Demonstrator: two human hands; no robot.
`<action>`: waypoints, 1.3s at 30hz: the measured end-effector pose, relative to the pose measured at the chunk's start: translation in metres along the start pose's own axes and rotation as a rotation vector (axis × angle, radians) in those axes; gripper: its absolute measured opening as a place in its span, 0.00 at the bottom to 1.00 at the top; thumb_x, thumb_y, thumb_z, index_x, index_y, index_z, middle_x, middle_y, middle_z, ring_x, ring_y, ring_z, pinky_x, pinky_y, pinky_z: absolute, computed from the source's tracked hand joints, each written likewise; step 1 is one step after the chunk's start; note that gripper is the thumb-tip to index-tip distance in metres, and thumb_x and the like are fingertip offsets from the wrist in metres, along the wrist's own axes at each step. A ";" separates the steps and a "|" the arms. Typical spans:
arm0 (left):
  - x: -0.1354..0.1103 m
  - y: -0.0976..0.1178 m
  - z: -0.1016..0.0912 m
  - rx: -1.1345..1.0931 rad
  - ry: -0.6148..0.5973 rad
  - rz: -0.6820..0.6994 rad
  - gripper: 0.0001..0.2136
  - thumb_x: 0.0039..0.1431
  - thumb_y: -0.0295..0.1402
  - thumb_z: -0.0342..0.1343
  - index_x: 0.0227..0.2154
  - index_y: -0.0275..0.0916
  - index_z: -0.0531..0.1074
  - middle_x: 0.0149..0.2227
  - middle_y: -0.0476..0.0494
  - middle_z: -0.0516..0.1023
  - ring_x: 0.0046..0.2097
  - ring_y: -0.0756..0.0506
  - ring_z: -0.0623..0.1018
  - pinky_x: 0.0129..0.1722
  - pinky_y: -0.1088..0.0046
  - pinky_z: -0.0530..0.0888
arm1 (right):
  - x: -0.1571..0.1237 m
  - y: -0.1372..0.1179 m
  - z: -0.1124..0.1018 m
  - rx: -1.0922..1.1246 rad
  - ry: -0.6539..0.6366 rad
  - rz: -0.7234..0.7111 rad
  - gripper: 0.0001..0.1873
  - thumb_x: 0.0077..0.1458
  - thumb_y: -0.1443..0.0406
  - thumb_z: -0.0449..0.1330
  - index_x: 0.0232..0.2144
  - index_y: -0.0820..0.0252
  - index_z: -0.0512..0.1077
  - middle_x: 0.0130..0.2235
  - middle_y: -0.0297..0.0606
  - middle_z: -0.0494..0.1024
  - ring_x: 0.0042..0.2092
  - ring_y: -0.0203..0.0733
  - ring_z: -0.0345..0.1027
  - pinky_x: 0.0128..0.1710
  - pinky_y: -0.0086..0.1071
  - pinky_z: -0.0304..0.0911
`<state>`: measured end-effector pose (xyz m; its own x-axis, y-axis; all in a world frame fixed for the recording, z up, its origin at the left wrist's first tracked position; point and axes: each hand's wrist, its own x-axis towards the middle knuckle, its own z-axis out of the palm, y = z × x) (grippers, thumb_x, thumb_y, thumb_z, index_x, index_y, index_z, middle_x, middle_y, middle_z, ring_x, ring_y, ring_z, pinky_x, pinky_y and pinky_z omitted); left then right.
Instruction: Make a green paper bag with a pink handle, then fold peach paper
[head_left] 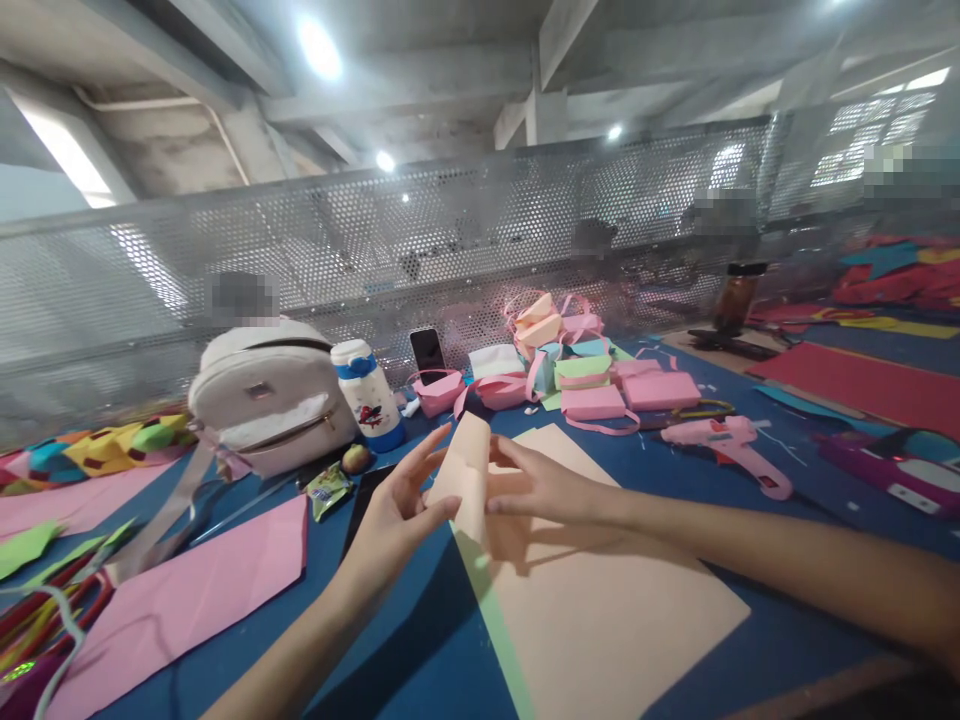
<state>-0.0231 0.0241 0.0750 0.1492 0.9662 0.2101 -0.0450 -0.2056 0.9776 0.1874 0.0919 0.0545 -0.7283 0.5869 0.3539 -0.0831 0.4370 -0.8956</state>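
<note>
A folded piece of peach craft paper (468, 470) stands upright between my hands, above a larger sheet of the same colour. My left hand (409, 495) grips its left side, thumb in front and fingers partly behind. From the right, my right hand (536, 485) pinches the paper's other edge, with some fingertips hidden behind it. Below lies the large peach sheet (600, 620), with a green sheet (499, 630) showing along its left edge. Shadows of my hands fall on the peach sheet.
Behind my hands sit small paper bags (592, 403), a phone (428, 352), a spouted bottle (369, 395) and a white backpack (262, 390). A pink glue gun (731, 445) lies right, near scissors (701, 410). Pink paper (202, 580) lies left. A perforated metal panel (450, 240) borders the blue table.
</note>
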 end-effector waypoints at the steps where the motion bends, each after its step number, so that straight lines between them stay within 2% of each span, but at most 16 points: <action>1: 0.001 0.002 0.002 -0.012 0.000 -0.005 0.40 0.53 0.37 0.70 0.67 0.48 0.58 0.64 0.36 0.67 0.54 0.34 0.78 0.46 0.66 0.79 | 0.001 -0.001 -0.001 0.055 -0.020 0.017 0.42 0.54 0.46 0.66 0.63 0.57 0.60 0.61 0.49 0.68 0.61 0.54 0.62 0.61 0.48 0.58; 5: 0.009 0.014 0.013 -0.025 -0.040 0.014 0.39 0.54 0.37 0.69 0.66 0.49 0.59 0.63 0.36 0.69 0.48 0.38 0.81 0.43 0.69 0.79 | 0.003 -0.006 -0.004 0.277 -0.058 0.100 0.46 0.52 0.40 0.63 0.65 0.55 0.56 0.57 0.48 0.72 0.58 0.53 0.67 0.58 0.48 0.62; 8: 0.014 0.023 0.022 -0.003 -0.109 0.020 0.34 0.54 0.36 0.69 0.63 0.44 0.65 0.61 0.35 0.70 0.52 0.36 0.79 0.45 0.68 0.79 | 0.002 -0.014 -0.008 0.306 0.014 0.167 0.46 0.51 0.39 0.63 0.64 0.55 0.57 0.55 0.46 0.73 0.55 0.53 0.69 0.56 0.48 0.64; 10: 0.014 0.030 0.027 0.027 -0.138 0.007 0.32 0.54 0.35 0.69 0.61 0.41 0.67 0.60 0.35 0.72 0.54 0.35 0.78 0.45 0.68 0.78 | 0.000 -0.021 -0.010 0.279 0.049 0.173 0.42 0.53 0.40 0.62 0.61 0.56 0.60 0.55 0.46 0.73 0.53 0.52 0.71 0.55 0.47 0.65; 14: 0.012 0.044 0.034 0.087 -0.149 0.007 0.34 0.54 0.35 0.67 0.63 0.41 0.65 0.58 0.35 0.74 0.50 0.39 0.79 0.42 0.70 0.78 | -0.007 -0.031 -0.018 0.163 0.111 0.111 0.33 0.58 0.43 0.58 0.56 0.58 0.65 0.55 0.45 0.72 0.54 0.53 0.70 0.54 0.47 0.66; 18: 0.011 0.051 0.033 0.097 -0.053 0.046 0.38 0.53 0.34 0.68 0.66 0.43 0.59 0.52 0.37 0.76 0.43 0.43 0.79 0.41 0.69 0.78 | -0.013 -0.036 -0.028 0.096 0.183 0.061 0.26 0.62 0.47 0.52 0.53 0.58 0.67 0.52 0.45 0.74 0.51 0.52 0.71 0.52 0.48 0.67; 22: 0.014 0.056 0.035 0.070 -0.044 0.060 0.41 0.51 0.35 0.69 0.66 0.41 0.58 0.39 0.43 0.78 0.36 0.47 0.77 0.36 0.73 0.76 | -0.018 -0.042 -0.029 0.008 0.234 0.007 0.20 0.58 0.53 0.58 0.48 0.57 0.70 0.52 0.43 0.74 0.54 0.52 0.69 0.55 0.47 0.65; 27: 0.018 0.068 0.041 0.164 -0.048 0.058 0.38 0.53 0.39 0.66 0.65 0.38 0.60 0.38 0.44 0.76 0.37 0.46 0.77 0.34 0.73 0.74 | -0.018 -0.049 -0.023 -0.028 0.268 0.018 0.23 0.51 0.62 0.62 0.51 0.58 0.71 0.53 0.43 0.76 0.54 0.54 0.69 0.57 0.48 0.62; 31: 0.027 0.075 0.030 0.278 -0.009 0.119 0.32 0.56 0.40 0.64 0.62 0.36 0.63 0.31 0.50 0.73 0.32 0.50 0.74 0.31 0.77 0.70 | -0.019 -0.043 -0.034 0.030 0.309 0.115 0.21 0.49 0.63 0.63 0.47 0.61 0.74 0.50 0.43 0.79 0.53 0.56 0.71 0.55 0.48 0.65; 34: 0.039 0.067 0.014 0.376 0.002 0.180 0.30 0.57 0.40 0.62 0.60 0.34 0.64 0.28 0.52 0.70 0.30 0.50 0.73 0.31 0.76 0.70 | -0.028 -0.036 -0.045 0.121 0.278 0.223 0.19 0.50 0.59 0.65 0.43 0.62 0.75 0.45 0.43 0.82 0.48 0.54 0.75 0.50 0.44 0.70; 37: 0.050 0.049 0.000 0.519 0.000 0.251 0.24 0.60 0.37 0.58 0.58 0.34 0.66 0.27 0.51 0.70 0.32 0.47 0.75 0.35 0.71 0.73 | -0.039 -0.028 -0.050 0.221 0.197 0.327 0.20 0.47 0.57 0.68 0.40 0.63 0.76 0.42 0.44 0.83 0.43 0.52 0.78 0.45 0.42 0.72; 39: 0.053 0.036 -0.003 0.630 0.020 0.331 0.21 0.62 0.32 0.54 0.58 0.36 0.66 0.33 0.46 0.73 0.39 0.43 0.76 0.44 0.64 0.74 | -0.044 -0.021 -0.050 0.276 0.168 0.373 0.19 0.44 0.57 0.69 0.37 0.64 0.77 0.40 0.45 0.84 0.41 0.52 0.79 0.43 0.41 0.73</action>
<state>-0.0196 0.0686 0.1209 0.2075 0.8392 0.5026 0.4962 -0.5331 0.6852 0.2548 0.0915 0.0710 -0.6249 0.7805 0.0137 -0.0309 -0.0073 -0.9995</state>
